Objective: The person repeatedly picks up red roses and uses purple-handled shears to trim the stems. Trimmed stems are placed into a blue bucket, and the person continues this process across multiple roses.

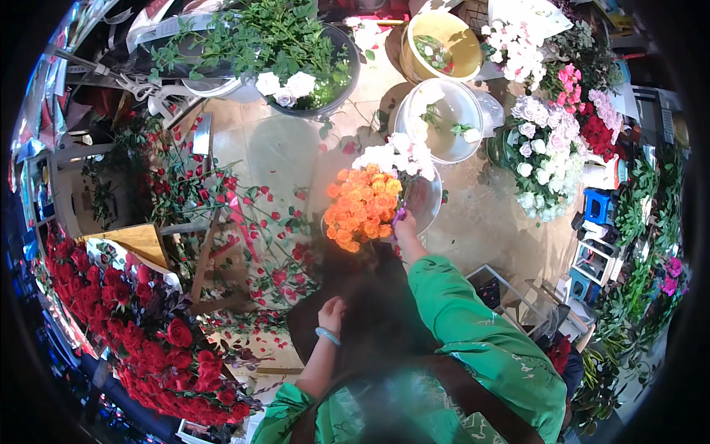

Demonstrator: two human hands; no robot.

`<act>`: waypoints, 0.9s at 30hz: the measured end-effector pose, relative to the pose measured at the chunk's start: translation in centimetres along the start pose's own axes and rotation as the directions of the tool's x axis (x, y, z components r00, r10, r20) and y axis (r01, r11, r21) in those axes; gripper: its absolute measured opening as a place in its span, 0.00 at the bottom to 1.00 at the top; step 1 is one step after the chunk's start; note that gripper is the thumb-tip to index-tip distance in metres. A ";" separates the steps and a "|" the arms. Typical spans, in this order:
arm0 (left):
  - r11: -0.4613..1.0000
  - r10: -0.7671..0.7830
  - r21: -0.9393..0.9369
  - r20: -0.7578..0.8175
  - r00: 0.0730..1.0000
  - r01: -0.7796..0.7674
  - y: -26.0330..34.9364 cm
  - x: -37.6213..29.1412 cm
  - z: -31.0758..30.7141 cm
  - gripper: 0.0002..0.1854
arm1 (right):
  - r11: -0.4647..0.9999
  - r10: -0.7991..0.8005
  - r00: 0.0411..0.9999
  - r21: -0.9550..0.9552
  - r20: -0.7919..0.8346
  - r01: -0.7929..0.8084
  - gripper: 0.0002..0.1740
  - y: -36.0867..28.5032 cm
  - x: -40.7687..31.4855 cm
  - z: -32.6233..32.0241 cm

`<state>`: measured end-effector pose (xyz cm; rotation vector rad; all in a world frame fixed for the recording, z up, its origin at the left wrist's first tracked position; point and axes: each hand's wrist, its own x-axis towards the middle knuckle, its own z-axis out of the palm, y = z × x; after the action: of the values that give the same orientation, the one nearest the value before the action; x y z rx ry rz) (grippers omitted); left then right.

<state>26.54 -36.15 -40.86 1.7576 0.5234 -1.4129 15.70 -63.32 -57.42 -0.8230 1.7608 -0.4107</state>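
Note:
My right hand [406,226] is at the right edge of a bunch of orange roses [363,205], on a purple-handled tool [398,215], probably scissors; its blades are hidden. The orange roses stand upright in front of me, their stems out of sight below the blooms. White and pale pink flowers [400,155] stand just behind them in a clear bucket [427,205]. My left hand [331,313], with a pale bracelet on the wrist, hangs over the dark apron [371,299] with its fingers loosely curled; whether it holds anything cannot be told.
Red roses [177,355] fill the lower left. Rose heads and stems [272,238] litter the floor at left. Beyond stand a dark tub of greenery [333,105], a translucent bucket [471,139] and a yellow bucket [468,66]. White roses [546,161] and a metal frame [510,294] are at right.

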 end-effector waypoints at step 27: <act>0.268 0.960 0.328 -0.011 0.280 -0.906 31.2 -8.4 -5.8 0.17 | 0.963 -0.113 0.248 0.167 0.962 -0.210 0.15 -40.7 -44.3 6.3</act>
<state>50.66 -48.67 -22.39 1.8616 -0.6626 -0.3777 42.04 -59.79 -3.10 -0.5755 0.4749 -0.0064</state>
